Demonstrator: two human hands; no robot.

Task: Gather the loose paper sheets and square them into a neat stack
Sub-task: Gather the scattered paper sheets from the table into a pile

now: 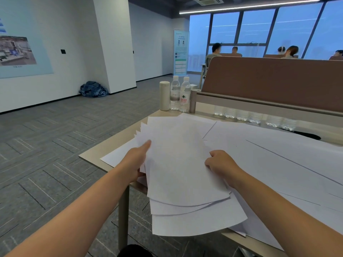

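Note:
A fanned bundle of white paper sheets (181, 164) is lifted over the near left corner of the beige table (96, 153), its edges uneven and its lower ends hanging past the table edge. My left hand (137, 160) grips the bundle's left edge, thumb on top and fingers hidden underneath. On the bundle's right edge my right hand (220, 162) holds on with curled fingers. More loose sheets (278, 156) lie spread flat over the table to the right, and one sheet (117, 156) lies under the bundle at the left.
A white flask (164, 95) and two water bottles (181, 94) stand at the table's far left corner. A brown partition (269, 80) runs along the back, with bottle bases (254, 117) below it. The carpeted floor (55, 136) lies to the left. People sit beyond the partition.

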